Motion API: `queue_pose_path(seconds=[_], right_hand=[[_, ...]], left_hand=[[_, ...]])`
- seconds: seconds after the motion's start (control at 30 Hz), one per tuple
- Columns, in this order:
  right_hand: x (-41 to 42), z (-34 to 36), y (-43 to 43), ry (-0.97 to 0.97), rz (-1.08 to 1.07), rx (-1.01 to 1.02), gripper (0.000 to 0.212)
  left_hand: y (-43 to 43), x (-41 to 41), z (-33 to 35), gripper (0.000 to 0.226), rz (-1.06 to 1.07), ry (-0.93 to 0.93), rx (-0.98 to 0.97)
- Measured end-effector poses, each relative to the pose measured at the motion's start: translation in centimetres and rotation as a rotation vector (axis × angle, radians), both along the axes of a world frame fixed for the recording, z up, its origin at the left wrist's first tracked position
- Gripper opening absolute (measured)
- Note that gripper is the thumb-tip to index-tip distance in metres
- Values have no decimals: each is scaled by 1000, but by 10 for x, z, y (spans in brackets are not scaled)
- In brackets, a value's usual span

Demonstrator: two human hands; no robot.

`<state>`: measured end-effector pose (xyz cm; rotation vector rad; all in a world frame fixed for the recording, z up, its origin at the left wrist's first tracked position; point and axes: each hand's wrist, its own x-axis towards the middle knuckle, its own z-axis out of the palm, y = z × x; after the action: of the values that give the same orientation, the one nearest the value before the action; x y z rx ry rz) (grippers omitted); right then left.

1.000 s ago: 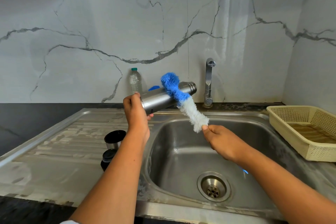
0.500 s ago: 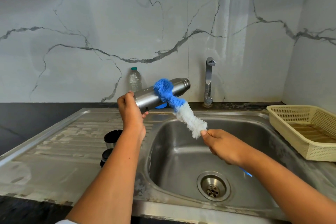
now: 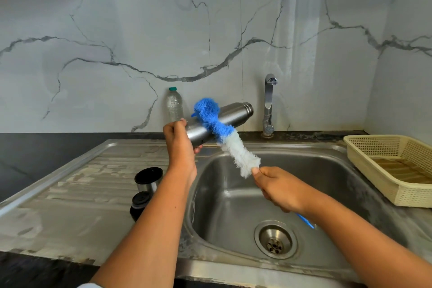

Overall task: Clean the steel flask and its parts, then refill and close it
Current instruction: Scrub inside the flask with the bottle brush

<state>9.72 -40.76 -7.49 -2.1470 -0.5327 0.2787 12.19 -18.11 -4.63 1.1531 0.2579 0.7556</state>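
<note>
Steel flask (image 3: 228, 119): held near-horizontal above the sink's (image 3: 350, 166) left rim, base end clasped in the left hand (image 3: 181, 147), open neck pointing right toward the tap (image 3: 268, 105); it sits slightly further right than half a second ago. Bottle brush (image 3: 224, 133): handle gripped closed in the right hand (image 3: 278, 188), blue bristles laid across the flask's body, white bristles below, the brush angled much as before. Cup lid (image 3: 148, 179) and stopper (image 3: 140, 203): on the drainboard (image 3: 70, 206), unmoved; plastic bottle (image 3: 174, 105) and cream basket (image 3: 395, 168) unchanged.
</note>
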Motion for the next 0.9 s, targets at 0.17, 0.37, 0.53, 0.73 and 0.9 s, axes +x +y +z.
queue_pose_path(seconds=[0.17,0.37,0.53,0.73,0.9], right_hand=[[-2,-1,-6,-1,26,-30,40],[-5,1,7,-10,36,-8,39],[-11,1,-1,-33,86,-96,41],[-10,6,12,-88,67,-79,41],[-15,2,2,39,103,-65,40]], left_hand=[[7,-1,2,7,29,-4,-38],[-3,3,-3,9,-46,3,-7],[12,2,-2,37,-49,-3,-90],[1,3,1,40,-174,-18,-224],[12,4,2,48,-190,-29,-375]])
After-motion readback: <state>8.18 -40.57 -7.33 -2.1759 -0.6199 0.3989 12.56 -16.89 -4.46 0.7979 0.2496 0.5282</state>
